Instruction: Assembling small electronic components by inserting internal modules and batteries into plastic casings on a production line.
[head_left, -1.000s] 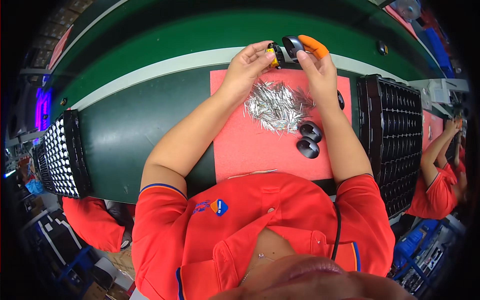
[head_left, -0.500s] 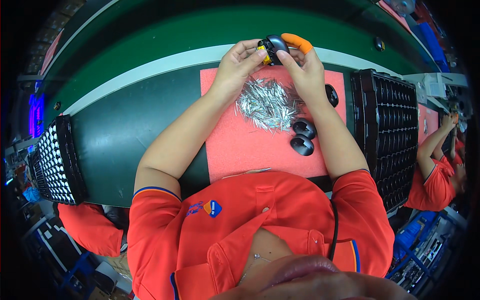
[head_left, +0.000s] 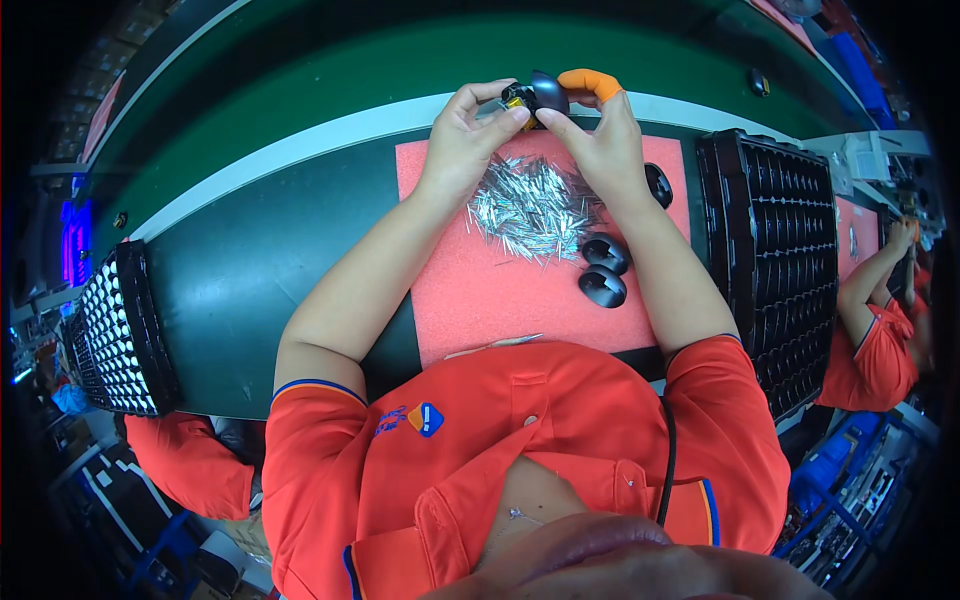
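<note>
Head view looks down on both hands raised together at the far edge of a pink foam mat point(head_left: 500, 300) that lies on the dark desk point(head_left: 250, 280). Between them sits a small black rounded part point(head_left: 545, 92) with a yellow piece at its left side. The left hand point(head_left: 465, 135) pinches that yellow side with thumb and fingertips curled closed on it, while the right hand point(head_left: 600, 140) grips the black part from the right and below; an orange finger cot point(head_left: 590, 82) covers one raised finger of that hand. Just below the hands, a loose heap of thin silver pins point(head_left: 530, 205) is spread on the mat. Two more black rounded parts point(head_left: 603, 270) rest on the mat beside the right forearm, and another dark one point(head_left: 658, 185) lies just past the right wrist. A black compartment tray point(head_left: 785, 250) stands to the right of the mat, and a second tray with white-filled cells point(head_left: 115, 335) is at the desk's left end. Another person's sleeve and arm point(head_left: 875, 320) show at the far right.
</note>
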